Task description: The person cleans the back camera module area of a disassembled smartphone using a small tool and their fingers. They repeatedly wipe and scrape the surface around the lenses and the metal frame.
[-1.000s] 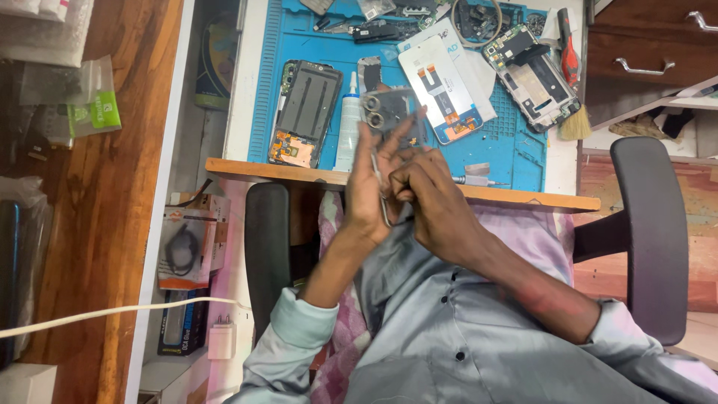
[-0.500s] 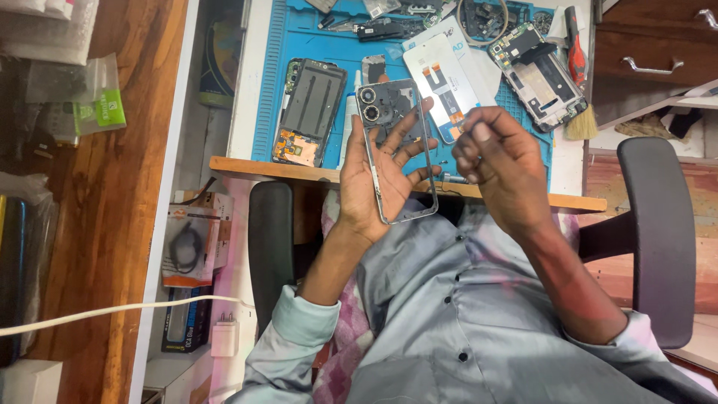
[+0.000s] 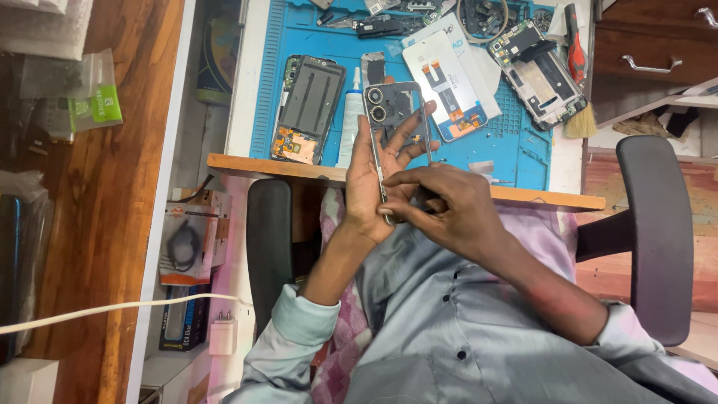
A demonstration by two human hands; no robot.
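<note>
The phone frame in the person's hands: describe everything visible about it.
The phone frame is a dark grey shell, seemingly plastic or metal, stripped and partly hollow, with two round camera rings near its top corner. It stands roughly upright above the desk edge, over the blue mat. The left hand cradles it from behind; the right hand touches its lower end.

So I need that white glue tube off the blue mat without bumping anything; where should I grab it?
Pinch the white tube by its body, from above: it lies flat, hemmed between the opened phone and the frame in the left hand.
</note>
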